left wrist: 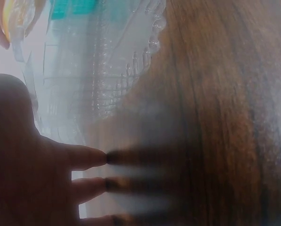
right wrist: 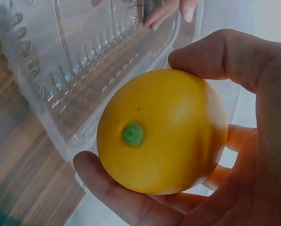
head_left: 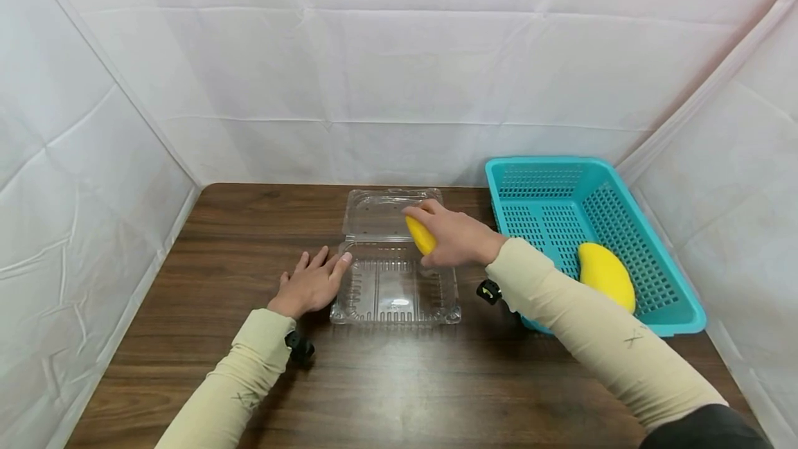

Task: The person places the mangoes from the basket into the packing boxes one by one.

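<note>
My right hand (head_left: 458,235) grips a yellow mango (right wrist: 161,132) above the clear plastic clamshell box (head_left: 396,317). Its thumb and fingers curl round the fruit, whose green stem spot shows in the right wrist view. The box lies with its lid (head_left: 377,217) folded back towards the wall. My left hand (head_left: 312,285) lies on the table at the box's left side, fingers spread and straight, the thumb at the box's edge. In the left wrist view its fingers (left wrist: 86,157) look dark and blurred.
A turquoise plastic basket (head_left: 645,231) stands at the right, with another yellow mango (head_left: 606,276) in it. My right forearm passes over the basket's near left part. White cloth walls (head_left: 399,75) enclose the brown wooden table (head_left: 399,393) at the back and sides.
</note>
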Demonstrator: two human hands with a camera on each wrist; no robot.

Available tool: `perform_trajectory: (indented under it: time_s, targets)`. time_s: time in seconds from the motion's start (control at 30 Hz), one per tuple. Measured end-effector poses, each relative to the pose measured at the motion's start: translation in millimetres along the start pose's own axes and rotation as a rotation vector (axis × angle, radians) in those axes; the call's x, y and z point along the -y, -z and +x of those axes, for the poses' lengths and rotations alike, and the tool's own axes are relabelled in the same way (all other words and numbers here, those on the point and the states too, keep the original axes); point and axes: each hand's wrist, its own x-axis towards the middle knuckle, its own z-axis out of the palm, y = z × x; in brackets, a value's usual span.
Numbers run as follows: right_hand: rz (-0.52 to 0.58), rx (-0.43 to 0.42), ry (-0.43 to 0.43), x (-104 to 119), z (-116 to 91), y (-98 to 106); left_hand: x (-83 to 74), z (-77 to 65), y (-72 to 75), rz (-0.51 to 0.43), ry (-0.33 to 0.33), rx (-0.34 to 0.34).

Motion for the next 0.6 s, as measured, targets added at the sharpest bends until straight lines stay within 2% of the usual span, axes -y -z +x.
perform_trajectory:
  time_s: [0.37, 0.6]
  targets:
    - [-0.012, 0.011, 0.034, 9.1, 5.3, -7.9, 0.3, 0.4, -1.1, -0.001, 0.006, -0.034]
    - [-0.03, 0.023, 0.057, 16.5, 8.3, -10.0, 1.0, 1.0, -1.8, 0.01, 0.005, -0.033]
